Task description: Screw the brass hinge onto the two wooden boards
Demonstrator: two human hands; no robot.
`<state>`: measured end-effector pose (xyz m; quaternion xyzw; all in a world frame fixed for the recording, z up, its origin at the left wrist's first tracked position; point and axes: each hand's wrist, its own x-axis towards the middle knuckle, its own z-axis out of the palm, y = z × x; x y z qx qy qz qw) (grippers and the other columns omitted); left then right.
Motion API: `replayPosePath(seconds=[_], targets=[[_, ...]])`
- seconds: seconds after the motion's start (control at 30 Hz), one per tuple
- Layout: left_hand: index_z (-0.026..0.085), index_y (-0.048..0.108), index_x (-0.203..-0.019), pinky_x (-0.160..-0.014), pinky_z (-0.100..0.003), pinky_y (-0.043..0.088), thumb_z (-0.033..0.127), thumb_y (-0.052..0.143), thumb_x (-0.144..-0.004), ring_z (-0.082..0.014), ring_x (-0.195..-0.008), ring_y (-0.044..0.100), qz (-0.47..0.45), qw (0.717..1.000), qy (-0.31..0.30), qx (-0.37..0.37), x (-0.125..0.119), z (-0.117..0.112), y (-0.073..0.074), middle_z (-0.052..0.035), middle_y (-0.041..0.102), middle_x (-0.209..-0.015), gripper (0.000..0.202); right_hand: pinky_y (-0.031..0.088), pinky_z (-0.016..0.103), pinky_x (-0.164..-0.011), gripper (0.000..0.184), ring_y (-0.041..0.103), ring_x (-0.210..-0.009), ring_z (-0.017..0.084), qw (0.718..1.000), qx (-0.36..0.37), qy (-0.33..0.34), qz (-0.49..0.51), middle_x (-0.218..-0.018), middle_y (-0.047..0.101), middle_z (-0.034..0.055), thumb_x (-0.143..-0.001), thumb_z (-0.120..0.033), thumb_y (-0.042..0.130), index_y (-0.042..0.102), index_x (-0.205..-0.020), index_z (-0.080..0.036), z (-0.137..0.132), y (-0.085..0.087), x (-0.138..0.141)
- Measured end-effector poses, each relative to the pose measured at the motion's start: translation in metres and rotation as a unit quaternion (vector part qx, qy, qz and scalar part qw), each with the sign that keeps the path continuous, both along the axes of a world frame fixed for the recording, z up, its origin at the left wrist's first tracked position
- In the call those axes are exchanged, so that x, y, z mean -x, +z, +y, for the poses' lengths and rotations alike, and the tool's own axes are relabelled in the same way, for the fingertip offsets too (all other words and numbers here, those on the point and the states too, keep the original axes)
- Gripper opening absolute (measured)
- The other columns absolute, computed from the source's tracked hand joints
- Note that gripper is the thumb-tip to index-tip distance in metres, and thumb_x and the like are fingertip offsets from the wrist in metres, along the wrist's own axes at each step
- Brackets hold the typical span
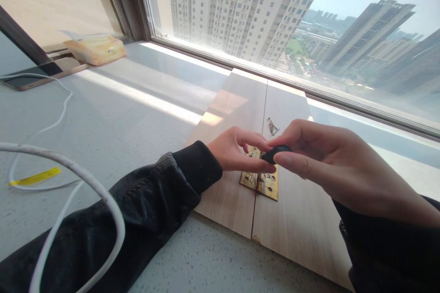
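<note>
Two light wooden boards (295,219) lie side by side on a grey stone sill. A brass hinge (264,183) spans the seam between them. My left hand (237,151) rests on the left board, fingers pinched together right above the hinge. My right hand (330,165) is closed on a small black rounded object (277,152), held over the hinge and touching the left fingertips. A few loose screws (272,127) lie on the right board just beyond the hands. Both sleeves are black.
A white cable (85,178) with a yellow tag (36,176) loops across the sill at left. A phone (30,77) and a tissue pack (96,49) sit at the far left. The window frame (343,96) runs behind the boards.
</note>
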<state>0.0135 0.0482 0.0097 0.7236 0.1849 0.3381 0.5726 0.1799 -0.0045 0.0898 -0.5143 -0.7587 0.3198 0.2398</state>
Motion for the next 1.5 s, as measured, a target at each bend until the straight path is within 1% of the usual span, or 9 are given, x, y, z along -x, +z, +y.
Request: replayPosePath(seconds=[0.17, 0.37, 0.63, 0.8, 0.9, 1.1, 1.23, 1.33, 1.5], targets=[[0.016, 0.064, -0.079, -0.065, -0.026, 0.042, 0.026, 0.081, -0.05, -0.0122, -0.072, 0.054, -0.037, 0.998, 0.05, -0.006, -0.004, 0.002, -0.007, 0.0001, 0.061, -0.076, 0.035, 0.033, 0.026, -0.043, 0.026, 0.046, -0.05, 0.013, 1.0, -0.018, -0.021, 0.005, -0.057, 0.055, -0.0006, -0.067, -0.046, 0.07, 0.063, -0.075, -0.022, -0.002, -0.006, 0.001], [0.013, 0.062, -0.064, -0.065, -0.027, 0.044, 0.025, 0.078, -0.056, -0.0125, -0.069, 0.054, -0.094, 0.994, 0.055, 0.009, -0.006, 0.0, -0.008, -0.0018, 0.061, -0.072, 0.021, 0.025, 0.024, -0.039, 0.026, 0.038, -0.045, 0.009, 0.997, -0.05, -0.055, -0.018, -0.051, 0.046, -0.0034, -0.067, -0.041, 0.072, 0.056, -0.067, -0.02, -0.001, -0.008, 0.004], [0.014, 0.069, -0.073, -0.062, -0.027, 0.043, 0.028, 0.077, -0.058, -0.0143, -0.074, 0.056, -0.053, 0.997, 0.05, -0.005, -0.001, 0.003, -0.002, -0.0032, 0.064, -0.076, 0.022, 0.038, 0.026, -0.049, 0.02, 0.048, -0.053, 0.011, 0.999, 0.007, 0.039, 0.011, -0.061, 0.055, -0.0014, -0.081, -0.037, 0.057, 0.065, -0.092, -0.022, 0.004, 0.001, -0.003], [0.015, 0.071, -0.079, -0.061, -0.025, 0.041, 0.031, 0.076, -0.061, -0.0132, -0.073, 0.054, -0.027, 0.999, 0.033, 0.002, 0.0, 0.004, -0.005, -0.004, 0.064, -0.079, 0.025, 0.039, 0.025, -0.048, 0.018, 0.051, -0.055, 0.011, 0.999, 0.017, 0.008, 0.027, -0.063, 0.059, -0.0009, -0.076, -0.038, 0.063, 0.063, -0.084, -0.021, 0.001, -0.002, -0.003], [0.015, 0.069, -0.081, -0.06, -0.024, 0.041, 0.029, 0.079, -0.054, -0.011, -0.068, 0.052, -0.023, 0.999, 0.028, 0.007, -0.001, 0.003, -0.006, -0.0016, 0.062, -0.076, 0.032, 0.038, 0.025, -0.048, 0.021, 0.053, -0.058, 0.013, 1.0, 0.001, -0.012, 0.005, -0.066, 0.06, 0.0001, -0.074, -0.04, 0.066, 0.06, -0.079, -0.021, -0.001, -0.006, 0.001], [0.014, 0.065, -0.076, -0.059, -0.023, 0.041, 0.027, 0.08, -0.053, -0.0116, -0.068, 0.054, -0.041, 0.996, 0.08, -0.008, -0.005, 0.001, -0.007, -0.0005, 0.06, -0.07, 0.03, 0.028, 0.024, -0.041, 0.033, 0.042, -0.046, 0.01, 0.994, -0.052, -0.088, -0.039, -0.053, 0.05, -0.0023, -0.069, -0.047, 0.068, 0.05, -0.064, -0.02, 0.0, -0.01, 0.008], [0.013, 0.065, -0.069, -0.057, -0.023, 0.042, 0.029, 0.077, -0.058, -0.0123, -0.067, 0.055, -0.051, 0.995, 0.085, 0.001, -0.005, 0.001, -0.007, -0.0013, 0.061, -0.069, 0.023, 0.031, 0.025, -0.044, 0.027, 0.045, -0.05, 0.011, 0.996, -0.053, -0.058, -0.052, -0.058, 0.053, -0.0012, -0.074, -0.048, 0.062, 0.059, -0.079, -0.021, -0.001, -0.006, 0.009], [0.013, 0.068, -0.077, -0.055, -0.023, 0.042, 0.03, 0.074, -0.062, -0.0122, -0.066, 0.056, -0.035, 0.997, 0.063, -0.001, -0.003, 0.001, -0.005, -0.0023, 0.063, -0.073, 0.024, 0.034, 0.026, -0.046, 0.029, 0.047, -0.053, 0.012, 0.999, -0.021, -0.005, -0.05, -0.061, 0.055, -0.0016, -0.08, -0.046, 0.057, 0.063, -0.098, -0.025, 0.0, 0.001, 0.002], [0.014, 0.069, -0.081, -0.059, -0.024, 0.043, 0.032, 0.068, -0.069, -0.012, -0.069, 0.055, -0.003, 1.0, 0.008, -0.014, -0.001, 0.002, -0.002, -0.0034, 0.063, -0.077, 0.022, 0.035, 0.024, -0.048, 0.019, 0.047, -0.052, 0.01, 0.999, 0.037, 0.025, 0.002, -0.06, 0.055, -0.0022, -0.078, -0.037, 0.062, 0.065, -0.091, -0.023, 0.003, 0.001, -0.008]])
